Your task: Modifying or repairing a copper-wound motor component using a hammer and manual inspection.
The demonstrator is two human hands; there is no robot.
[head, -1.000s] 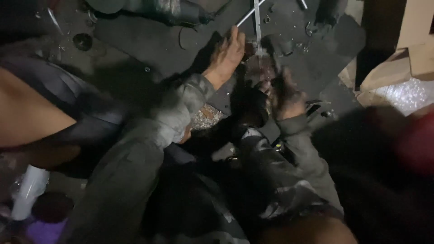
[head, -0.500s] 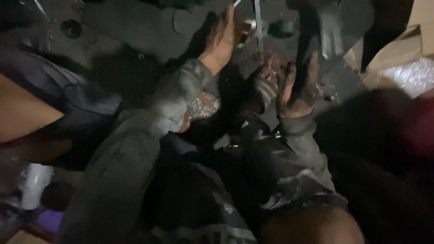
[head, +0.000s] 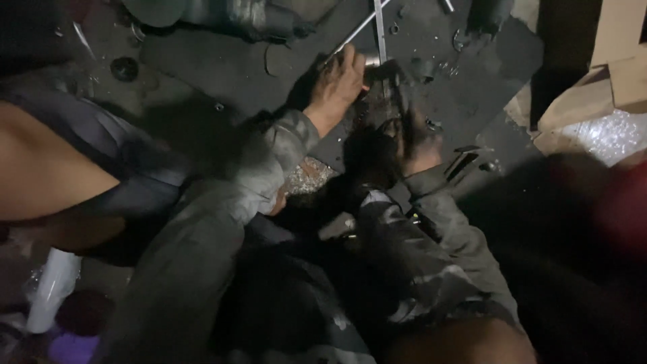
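A thin metal rod (head: 379, 30) runs nearly upright from the top edge of the view down toward the hands, bright and narrow against the dark floor (head: 222, 67). A second thin rod (head: 354, 32) slants away from it toward 1 o'clock, and the two meet just above the left hand (head: 337, 84). At their lower end sits a dark, grimy lump (head: 384, 111), black and rough, with the rod entering it from 12 o'clock.

The left hand lies at 11 o'clock of the lump, its fingers curled over the top of it beside the rod; whether it grips or only presses there cannot be told. The right hand (head: 419, 141) lies at 4 o'clock of the lump, blackened with dirt, its fingers bent against the lump's side; how tightly it closes is also unclear. Both grey sleeves (head: 269, 162) reach in from 6 o'clock.

The lump's shape and its join with the rod are lost in shadow and blur. The near half of the view is dark cloth and hard to read.

The floor is dark and stained, strewn with small metal bits (head: 458, 37). A white tube (head: 50, 290) stands at 8 o'clock, a cardboard box (head: 606, 74) at 2 o'clock, with shiny crumpled wrap (head: 606, 138) beneath it.
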